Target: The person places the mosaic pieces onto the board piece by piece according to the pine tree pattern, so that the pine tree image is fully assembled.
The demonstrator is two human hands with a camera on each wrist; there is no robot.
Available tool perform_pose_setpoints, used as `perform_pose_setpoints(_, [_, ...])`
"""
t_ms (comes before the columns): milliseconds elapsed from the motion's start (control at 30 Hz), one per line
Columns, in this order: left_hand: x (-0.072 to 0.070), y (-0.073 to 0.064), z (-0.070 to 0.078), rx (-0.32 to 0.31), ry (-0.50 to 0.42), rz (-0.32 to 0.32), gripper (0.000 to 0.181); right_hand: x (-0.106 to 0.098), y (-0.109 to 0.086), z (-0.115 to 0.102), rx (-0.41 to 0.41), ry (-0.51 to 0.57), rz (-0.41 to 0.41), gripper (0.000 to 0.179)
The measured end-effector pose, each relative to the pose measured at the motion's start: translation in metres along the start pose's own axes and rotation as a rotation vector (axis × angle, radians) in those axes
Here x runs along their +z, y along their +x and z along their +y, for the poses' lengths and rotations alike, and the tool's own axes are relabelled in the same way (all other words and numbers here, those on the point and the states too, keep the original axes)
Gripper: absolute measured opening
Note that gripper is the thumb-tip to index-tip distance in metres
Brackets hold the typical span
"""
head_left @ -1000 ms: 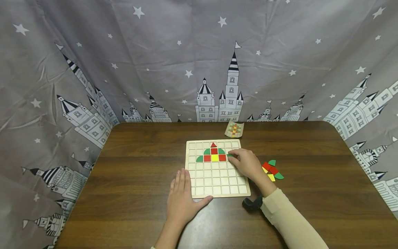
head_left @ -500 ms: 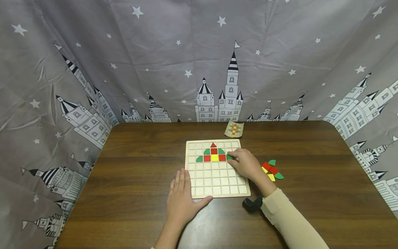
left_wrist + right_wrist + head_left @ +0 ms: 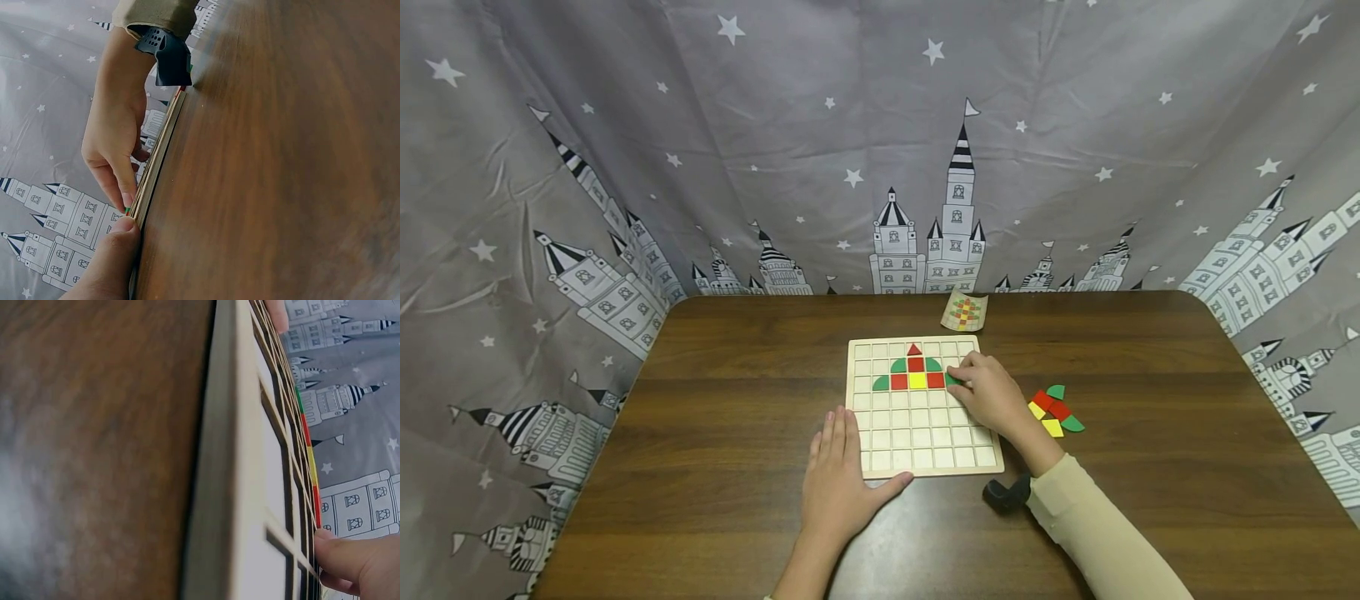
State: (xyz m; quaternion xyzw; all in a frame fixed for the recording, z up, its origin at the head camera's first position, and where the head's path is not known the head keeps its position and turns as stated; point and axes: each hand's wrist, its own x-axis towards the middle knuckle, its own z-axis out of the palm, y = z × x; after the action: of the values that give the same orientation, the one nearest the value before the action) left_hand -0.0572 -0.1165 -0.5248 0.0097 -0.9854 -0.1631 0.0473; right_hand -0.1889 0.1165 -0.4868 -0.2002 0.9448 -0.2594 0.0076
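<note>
A person's right hand (image 3: 992,396) reaches over the right side of a gridded wooden board (image 3: 932,437), thumb and fingertips drawn into a narrow pinch on a green piece (image 3: 952,378) in the board's third row from the far edge. The fingertips cover part of the piece; from the left wrist only a speck of green shows beneath them, and I cannot tell whether it sits fully in its cell.

The left hand (image 3: 837,479) rests at the board's near left corner, its straight fingers along the left edge and its thumb spread wide along the near edge, no piece in its grasp. From the right wrist, just its fingertips show, cut off at the top.

On the board, a red triangle (image 3: 913,350) tops a red square (image 3: 916,364) flanked by two green quarter-rounds (image 3: 898,365). The row below runs green, red, yellow, red, then the pinched piece; seen edge-on from the right wrist, that row is a thin coloured band.

Right of the board, loose pieces (image 3: 1060,409) in red, yellow and green lie in a cluster, some overlapping, their number hard to make out. Beyond the board's far right corner stands or lies a curled card (image 3: 965,311), its coloured pattern too small to read closely. Nearer than the board, a black device (image 3: 1006,495) juts from the right sleeve (image 3: 1097,525), which runs out of frame.
</note>
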Motion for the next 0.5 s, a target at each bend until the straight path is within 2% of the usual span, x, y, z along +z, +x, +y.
perform_pose_setpoints(133, [-0.0002, 0.0002, 0.0003, 0.001, 0.000, 0.006, 0.126, 0.0022, -0.0004, -0.0013, -0.025, -0.020, 0.010, 0.036])
perform_pose_setpoints(500, [0.0002, -0.0002, 0.0011, 0.006, -0.004, 0.023, 0.125, 0.0037, -0.0012, -0.0014, -0.009, -0.046, 0.010, 0.031])
